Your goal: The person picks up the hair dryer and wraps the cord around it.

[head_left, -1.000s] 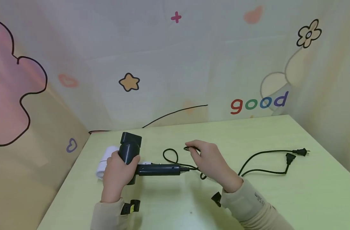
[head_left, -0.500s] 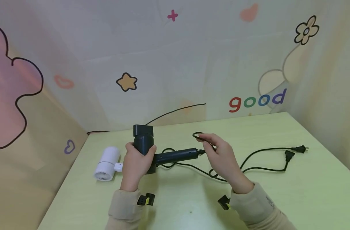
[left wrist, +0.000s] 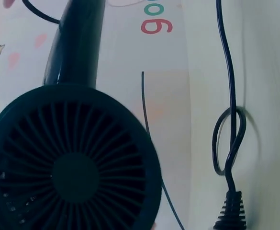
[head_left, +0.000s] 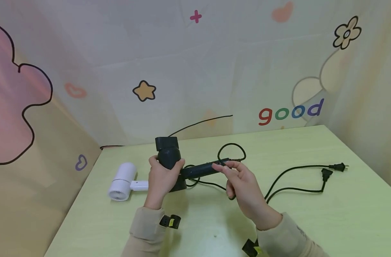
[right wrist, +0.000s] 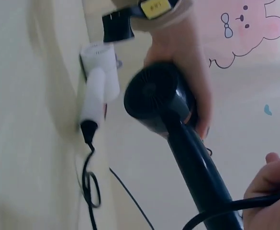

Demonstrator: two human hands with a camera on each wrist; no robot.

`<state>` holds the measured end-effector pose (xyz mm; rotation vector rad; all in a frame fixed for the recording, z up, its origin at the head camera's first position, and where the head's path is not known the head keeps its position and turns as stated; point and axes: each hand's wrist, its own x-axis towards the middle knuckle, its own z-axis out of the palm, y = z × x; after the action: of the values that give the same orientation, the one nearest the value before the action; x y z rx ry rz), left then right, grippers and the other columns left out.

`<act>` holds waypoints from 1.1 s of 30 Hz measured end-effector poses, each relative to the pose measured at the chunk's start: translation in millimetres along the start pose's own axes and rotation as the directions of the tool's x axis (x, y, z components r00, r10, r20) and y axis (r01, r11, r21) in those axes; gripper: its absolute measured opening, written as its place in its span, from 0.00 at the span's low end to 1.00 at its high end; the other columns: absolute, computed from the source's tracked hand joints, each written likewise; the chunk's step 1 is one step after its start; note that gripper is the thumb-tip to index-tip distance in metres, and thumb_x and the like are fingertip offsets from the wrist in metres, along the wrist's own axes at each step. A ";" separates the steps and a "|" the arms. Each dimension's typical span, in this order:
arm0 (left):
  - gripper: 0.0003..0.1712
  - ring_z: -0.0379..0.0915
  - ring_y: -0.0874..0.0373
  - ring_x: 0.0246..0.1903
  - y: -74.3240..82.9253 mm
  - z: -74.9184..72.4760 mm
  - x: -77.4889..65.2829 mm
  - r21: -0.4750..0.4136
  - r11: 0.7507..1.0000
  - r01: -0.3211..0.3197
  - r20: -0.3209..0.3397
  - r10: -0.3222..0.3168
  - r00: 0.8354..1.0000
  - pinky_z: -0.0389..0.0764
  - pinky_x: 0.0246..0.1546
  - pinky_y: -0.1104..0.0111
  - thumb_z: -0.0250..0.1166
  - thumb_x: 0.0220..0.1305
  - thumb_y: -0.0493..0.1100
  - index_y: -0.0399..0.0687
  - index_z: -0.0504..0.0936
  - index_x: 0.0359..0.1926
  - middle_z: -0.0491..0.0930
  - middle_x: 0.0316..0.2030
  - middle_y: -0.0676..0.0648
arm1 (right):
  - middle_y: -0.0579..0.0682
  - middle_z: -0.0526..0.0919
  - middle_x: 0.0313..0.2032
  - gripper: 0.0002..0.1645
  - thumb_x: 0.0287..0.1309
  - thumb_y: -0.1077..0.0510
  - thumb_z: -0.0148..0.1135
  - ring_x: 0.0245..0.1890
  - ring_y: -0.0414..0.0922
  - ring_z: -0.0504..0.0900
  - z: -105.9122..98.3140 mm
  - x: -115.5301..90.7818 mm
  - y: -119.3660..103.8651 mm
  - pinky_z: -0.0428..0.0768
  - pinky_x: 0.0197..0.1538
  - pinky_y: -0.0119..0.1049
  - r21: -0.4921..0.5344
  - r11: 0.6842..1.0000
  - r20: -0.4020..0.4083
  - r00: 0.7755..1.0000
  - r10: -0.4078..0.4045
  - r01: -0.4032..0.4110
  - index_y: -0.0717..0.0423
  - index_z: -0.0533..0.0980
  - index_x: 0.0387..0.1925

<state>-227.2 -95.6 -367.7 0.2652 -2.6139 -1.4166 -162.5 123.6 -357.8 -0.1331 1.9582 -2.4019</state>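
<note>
My left hand (head_left: 161,178) grips the barrel of a dark navy hair dryer (head_left: 169,157), holding it up over the table with its nozzle pointing away. In the left wrist view the round rear grille (left wrist: 75,177) fills the lower left. The handle (head_left: 198,172) points right, towards my right hand (head_left: 245,189), which pinches the dryer's black cord (head_left: 232,144) beside the handle's end. From there the cord arches in a loop above the handle. In the right wrist view the cord (right wrist: 235,206) crosses the handle near the right fingers (right wrist: 271,187).
A white hair dryer (head_left: 122,182) lies on the table (head_left: 214,217) at the left, its handle partly behind my left hand. Its black cord (left wrist: 231,86) has a small loop. Two black plugs, one (head_left: 338,167) behind the other (head_left: 326,174), lie at the right.
The dark hair dryer has moved right and up in my left hand, its handle tilting upward. My right hand has brought the cord over to the handle's end, forming a loop.
</note>
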 end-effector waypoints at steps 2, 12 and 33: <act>0.53 0.76 0.44 0.41 1.1 1.3 0.3 -0.023 1.000 0.007 -0.011 -0.008 1.000 0.76 0.38 0.59 0.64 0.52 0.65 0.41 0.49 0.67 0.75 0.45 0.36 | 0.40 0.85 0.45 0.16 0.68 0.52 0.51 0.12 0.36 0.63 0.8 -1.5 1.9 0.65 0.22 0.26 0.034 0.999 0.019 0.999 0.036 -0.037 0.60 0.63 0.47; 0.54 0.76 0.42 0.44 4.1 2.8 1.6 -0.082 0.994 0.068 -0.038 -0.071 0.997 0.77 0.44 0.54 0.63 0.52 0.66 0.42 0.49 0.67 0.75 0.47 0.34 | 0.42 0.71 0.23 0.07 0.66 0.57 0.54 0.12 0.36 0.55 -2.8 -1.4 13.9 0.57 0.20 0.26 0.057 0.992 0.092 0.990 0.109 -0.115 0.55 0.70 0.42; 0.55 0.74 0.43 0.49 4.8 -11.8 8.2 -0.160 0.980 0.118 0.035 -0.114 0.993 0.77 0.50 0.54 0.62 0.54 0.66 0.43 0.45 0.70 0.71 0.54 0.35 | 0.52 0.79 0.30 0.25 0.69 0.59 0.47 0.09 0.37 0.59 -22.3 -9.2 33.0 0.64 0.14 0.29 -0.531 0.844 0.413 0.891 0.189 0.067 0.41 0.66 0.65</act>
<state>-232.9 -104.5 -356.8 0.3860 -2.5210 -1.6703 -156.2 139.4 -395.0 -0.5763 2.2617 -1.5171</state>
